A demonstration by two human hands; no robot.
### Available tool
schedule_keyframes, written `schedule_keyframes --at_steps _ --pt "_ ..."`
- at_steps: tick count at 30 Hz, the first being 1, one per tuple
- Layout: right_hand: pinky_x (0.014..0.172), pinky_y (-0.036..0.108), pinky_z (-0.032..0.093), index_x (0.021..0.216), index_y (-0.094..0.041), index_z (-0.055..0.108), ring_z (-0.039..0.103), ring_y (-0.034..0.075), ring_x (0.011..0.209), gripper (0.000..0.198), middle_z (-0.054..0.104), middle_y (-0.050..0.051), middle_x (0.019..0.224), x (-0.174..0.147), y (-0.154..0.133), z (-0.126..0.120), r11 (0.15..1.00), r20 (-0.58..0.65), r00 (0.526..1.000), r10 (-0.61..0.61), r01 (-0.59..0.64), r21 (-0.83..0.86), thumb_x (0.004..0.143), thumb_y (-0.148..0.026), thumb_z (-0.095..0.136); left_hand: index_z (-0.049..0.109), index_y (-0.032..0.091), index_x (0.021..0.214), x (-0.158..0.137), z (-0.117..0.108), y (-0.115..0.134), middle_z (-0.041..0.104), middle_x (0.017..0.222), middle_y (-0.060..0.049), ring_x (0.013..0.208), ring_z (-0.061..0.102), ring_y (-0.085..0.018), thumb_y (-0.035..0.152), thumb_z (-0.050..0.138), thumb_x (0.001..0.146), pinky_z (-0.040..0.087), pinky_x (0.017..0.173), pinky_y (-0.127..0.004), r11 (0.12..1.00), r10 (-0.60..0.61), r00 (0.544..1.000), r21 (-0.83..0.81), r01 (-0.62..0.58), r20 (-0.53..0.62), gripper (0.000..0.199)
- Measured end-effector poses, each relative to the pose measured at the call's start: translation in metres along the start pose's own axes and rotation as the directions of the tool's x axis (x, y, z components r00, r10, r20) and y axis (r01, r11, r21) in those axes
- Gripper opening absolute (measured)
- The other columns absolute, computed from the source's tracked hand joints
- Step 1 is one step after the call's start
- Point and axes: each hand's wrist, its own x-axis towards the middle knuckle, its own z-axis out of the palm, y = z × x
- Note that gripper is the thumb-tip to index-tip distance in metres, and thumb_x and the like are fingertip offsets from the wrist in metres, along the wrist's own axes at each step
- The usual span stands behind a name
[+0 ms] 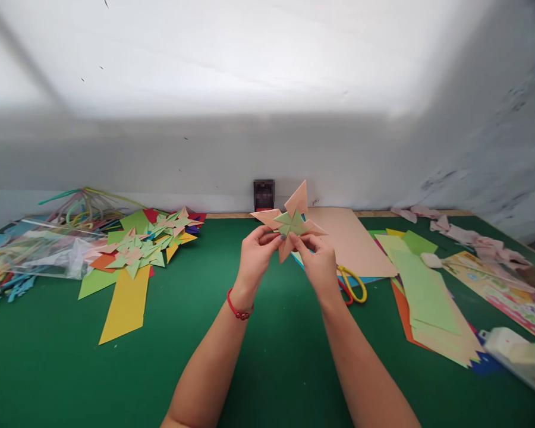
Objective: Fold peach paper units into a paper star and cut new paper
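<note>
A folded paper star (293, 222) with pale pink points and a light green middle is held up above the green table. My left hand (259, 252), with a red bead bracelet on its wrist, pinches the star's lower left side. On the lower right side, the fingers of my right hand (318, 261) are closed on the same star. One pink point hangs down between the two hands, and another rises at the top. Behind my right wrist lie scissors (359, 286) with yellow and red handles, their blades hidden.
Several folded stars (131, 252) lie on coloured paper at left, near a clear plastic bag (66, 255) and paper strips. A large pink sheet (343, 238) lies behind my right hand. Green and pink paper strips (428, 291) and a white tool (503, 342) are at right.
</note>
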Motion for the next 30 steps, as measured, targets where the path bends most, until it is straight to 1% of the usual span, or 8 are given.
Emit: schedule_keyframes --at_steps 7,11,13,16,18,24,27,30 --pt "0.072 0.033 0.049 0.079 -0.016 0.071 0.066 0.024 0.08 0.042 0.072 0.007 0.08 0.003 0.005 0.002 0.98 0.15 0.983 0.11 -0.133 0.147 0.071 -0.056 0.062 0.065 0.016 0.091 0.001 -0.003 0.002 0.073 0.086 -0.008 0.085 0.069 -0.024 0.025 0.073 0.067 0.053 0.079 -0.036 1.0 -0.003 1.0 0.007 0.003 0.005 0.026" --pt "0.083 0.036 0.049 0.084 -0.014 0.07 0.065 0.024 0.09 0.041 0.072 0.009 0.091 0.006 0.011 0.005 0.912 0.219 0.953 0.209 -0.271 0.309 0.069 -0.052 0.067 0.064 0.015 0.092 0.0 -0.003 0.004 0.073 0.084 -0.007 0.082 0.069 -0.023 0.024 0.074 0.067 0.053 0.077 -0.034 1.0 0.002 1.0 0.016 -0.002 -0.025 0.028" --pt "0.086 0.036 0.048 0.086 -0.014 0.07 0.065 0.024 0.093 0.039 0.072 0.008 0.094 0.007 0.012 0.006 0.868 0.223 0.948 0.229 -0.302 0.395 0.068 -0.048 0.071 0.064 0.015 0.092 -0.001 -0.003 0.004 0.073 0.084 -0.007 0.081 0.069 -0.022 0.024 0.074 0.068 0.053 0.076 -0.033 1.0 0.009 1.0 0.008 -0.009 -0.029 0.028" --pt "0.091 0.036 0.046 0.092 -0.018 0.07 0.063 0.023 0.099 0.034 0.071 0.006 0.101 0.008 0.013 0.007 0.817 0.197 0.967 0.16 -0.242 0.523 0.066 -0.041 0.075 0.063 0.015 0.092 -0.001 -0.002 0.004 0.073 0.085 -0.007 0.082 0.068 -0.021 0.024 0.073 0.068 0.053 0.075 -0.032 1.0 0.005 1.0 -0.002 -0.005 -0.002 0.027" --pt "0.093 0.036 0.046 0.089 -0.019 0.072 0.062 0.023 0.101 0.031 0.071 0.005 0.101 0.008 0.013 0.008 0.792 0.175 0.975 0.134 -0.212 0.573 0.065 -0.037 0.076 0.063 0.016 0.092 -0.002 -0.001 0.003 0.073 0.085 -0.007 0.082 0.068 -0.021 0.024 0.073 0.069 0.053 0.075 -0.031 1.0 -0.003 1.0 -0.004 0.003 0.012 0.027" --pt "0.09 0.036 0.048 0.086 -0.018 0.072 0.063 0.023 0.098 0.029 0.072 0.005 0.096 0.009 0.016 0.009 0.762 0.105 0.975 0.194 -0.217 0.61 0.062 -0.035 0.078 0.064 0.015 0.093 -0.006 0.005 0.002 0.068 0.097 -0.008 0.085 0.066 -0.019 0.026 0.071 0.071 0.052 0.074 -0.029 0.998 0.037 0.999 0.049 -0.038 0.021 0.026" --pt "0.087 0.035 0.049 0.084 -0.017 0.072 0.065 0.023 0.094 0.029 0.073 0.005 0.091 0.01 0.015 0.009 0.761 0.051 0.981 0.186 -0.177 0.624 0.062 -0.034 0.078 0.065 0.015 0.093 -0.007 0.007 0.002 0.067 0.099 -0.008 0.084 0.064 -0.019 0.033 0.069 0.073 0.052 0.069 -0.028 0.993 -0.027 0.999 0.118 0.022 0.039 0.027" --pt "0.085 0.036 0.05 0.081 -0.016 0.072 0.066 0.022 0.088 0.027 0.073 0.005 0.086 0.011 0.015 0.008 0.766 0.024 0.983 0.185 -0.159 0.623 0.062 -0.034 0.078 0.066 0.015 0.086 -0.007 0.008 0.0 0.067 0.088 -0.006 0.08 0.063 -0.018 0.038 0.068 0.074 0.051 0.065 -0.026 0.985 -0.105 0.991 0.147 0.092 0.082 0.027"
